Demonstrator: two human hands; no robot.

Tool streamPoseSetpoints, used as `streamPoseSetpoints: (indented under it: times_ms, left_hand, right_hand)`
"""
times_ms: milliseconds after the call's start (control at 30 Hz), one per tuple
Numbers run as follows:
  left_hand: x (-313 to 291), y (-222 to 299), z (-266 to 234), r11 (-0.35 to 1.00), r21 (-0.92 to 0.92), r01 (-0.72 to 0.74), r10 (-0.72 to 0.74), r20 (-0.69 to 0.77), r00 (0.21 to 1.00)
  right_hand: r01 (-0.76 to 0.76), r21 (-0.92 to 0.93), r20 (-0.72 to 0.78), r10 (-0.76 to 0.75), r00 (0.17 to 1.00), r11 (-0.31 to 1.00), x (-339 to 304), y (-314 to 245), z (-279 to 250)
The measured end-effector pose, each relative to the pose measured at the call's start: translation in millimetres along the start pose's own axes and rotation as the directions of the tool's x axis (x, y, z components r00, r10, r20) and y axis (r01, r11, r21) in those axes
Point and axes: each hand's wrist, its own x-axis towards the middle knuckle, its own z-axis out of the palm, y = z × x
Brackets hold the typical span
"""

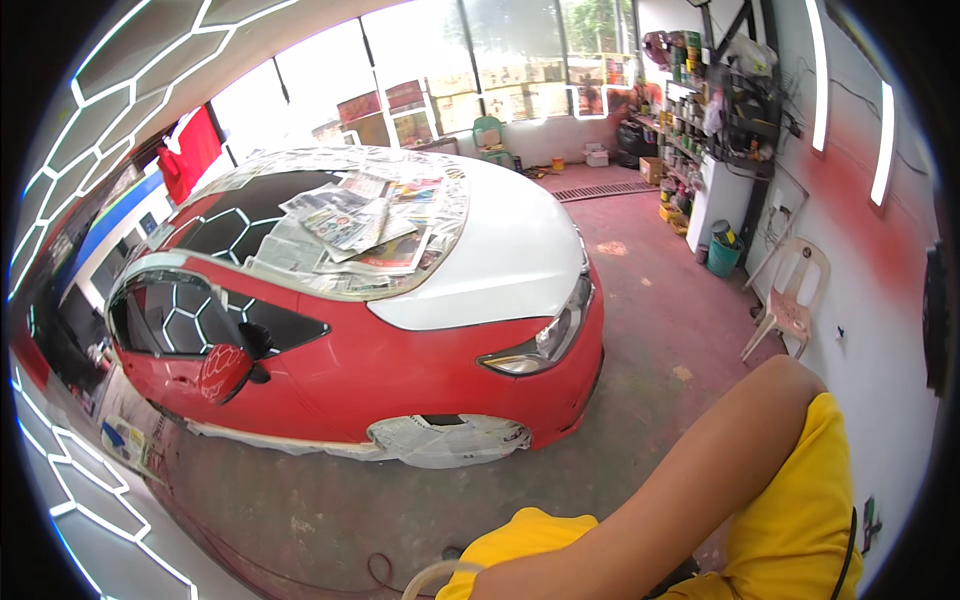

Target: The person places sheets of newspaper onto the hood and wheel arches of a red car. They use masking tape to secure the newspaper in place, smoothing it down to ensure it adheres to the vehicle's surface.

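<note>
My bare right arm slants across the lower right, its elbow up near a plastic chair and its lower end cut off by the bottom edge. Yellow cloth lies behind and beside it. Neither of my hands shows, so what they hold cannot be seen. Close to the lower end of the arm curves a pale hose. Beyond it stands a red car with a pale white hood. Newspaper sheets cover its windshield, and masking wraps the front wheel.
A thin dark red hose trails over the stained floor. By the right wall are a beige plastic chair, a green bucket and shelves of cans. A green chair stands behind the car. Lit hexagon panels line the left.
</note>
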Motion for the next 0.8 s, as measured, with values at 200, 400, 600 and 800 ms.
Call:
streamPoseSetpoints:
  times_ms: [200,400,600,800]
  left_hand:
    - [29,-186,42,0.771,-0.447,-0.453,0.336,-0.319,0.886]
    - [34,-263,106,0.505,-0.771,-0.388,0.250,-0.300,0.921]
    - [33,-218,86,0.647,-0.574,-0.502,0.195,-0.512,0.837]
    - [16,-129,3,0.913,-0.369,-0.176,0.129,-0.149,0.980]
  right_hand:
    - [-0.415,-0.147,0.276,0.440,0.855,0.898,-71,68,17]
    - [-0.618,0.481,0.069,0.676,0.733,0.622,-135,114,103]
    - [-0.007,0.882,-0.291,0.556,0.779,0.471,-88,112,101]
    - [0.322,0.358,-0.507,-0.107,0.855,0.877,0,75,51]
